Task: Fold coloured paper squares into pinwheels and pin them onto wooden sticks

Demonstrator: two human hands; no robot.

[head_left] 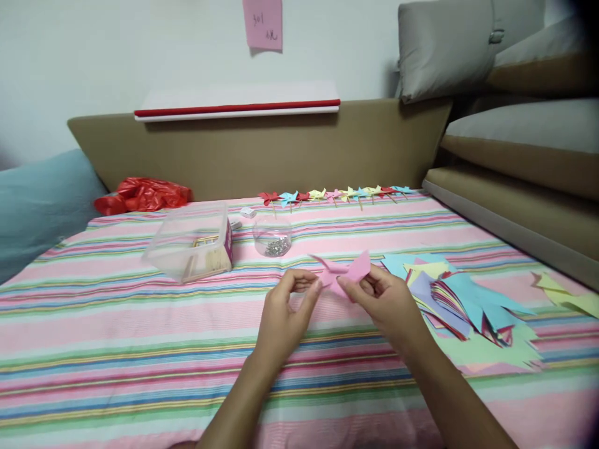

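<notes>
A pink paper pinwheel (pixel 358 269), partly folded with its points curling up, is held above the striped cloth. My left hand (pixel 291 305) pinches its left side between thumb and fingers. My right hand (pixel 381 299) grips the right side, with the thumb pressed near the middle of the paper. Just beyond my hands stands a clear round tub (pixel 272 236) with small metal pins in the bottom. Close to my right arm lies a loose pile of cut coloured paper (pixel 461 305).
A clear plastic box (pixel 187 240) with wooden sticks lies at the left, near a red plastic bag (pixel 145 194). Several finished pinwheels on sticks (pixel 332 196) line the back of the striped cloth (pixel 140 368). Yellow paper scraps (pixel 564 294) and stacked cushions (pixel 519 149) are at right.
</notes>
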